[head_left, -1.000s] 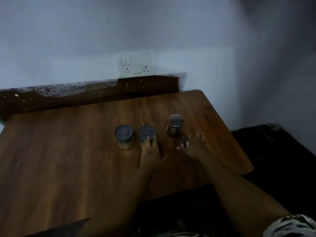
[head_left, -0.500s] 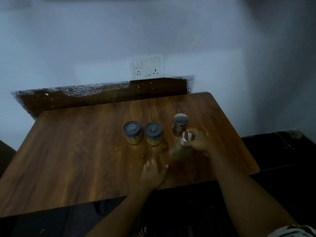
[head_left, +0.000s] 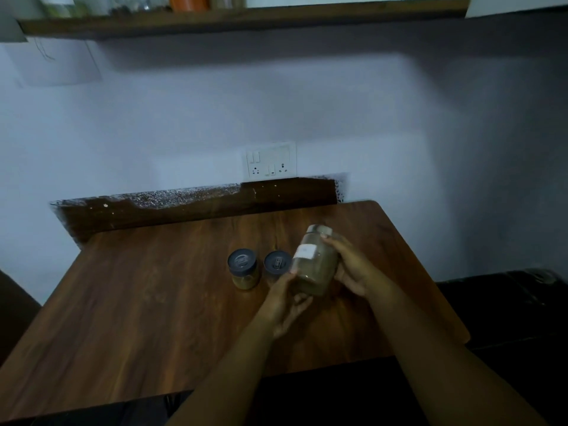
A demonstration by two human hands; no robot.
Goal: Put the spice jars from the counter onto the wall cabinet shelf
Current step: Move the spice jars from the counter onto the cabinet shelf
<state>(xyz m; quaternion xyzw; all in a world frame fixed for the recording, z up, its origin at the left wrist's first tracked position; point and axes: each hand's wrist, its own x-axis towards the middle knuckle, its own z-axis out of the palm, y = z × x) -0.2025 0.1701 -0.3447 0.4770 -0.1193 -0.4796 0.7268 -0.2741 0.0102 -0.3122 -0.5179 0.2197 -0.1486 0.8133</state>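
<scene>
Spice jars are the subject of this inspection: we find one pale-capped jar lifted clear of the bench, tilted with its cap away from us, and held between both hands. Our right hand wraps the far side of the jar with fingers reaching toward the cap; our left hand supports the lower near edge, its fingertips touching the glass. Two dark-lidded jars stand upright side by side on the bench, just left of the held jar. The wall shelf runs along the top of the view, well above the bench, with other containers already on it, too blurred to identify. We judge the step in hand to be the carry upward. To do it well, we recommend bringing the jar upright before the lift, keeping one hand under its base, and choosing a free gap on the shelf before committing, since the shelf edge is high and the stored items may crowd the front. The cap should not bear the load. Compared with half a second ago, the jar has left the bench, the left hand has come up from the surface to join the grip, and the view has tipped upward so the shelf now shows. A fourth jar seen earlier beside the right hand is not visible now, possibly hidden behind the held jar.
</scene>
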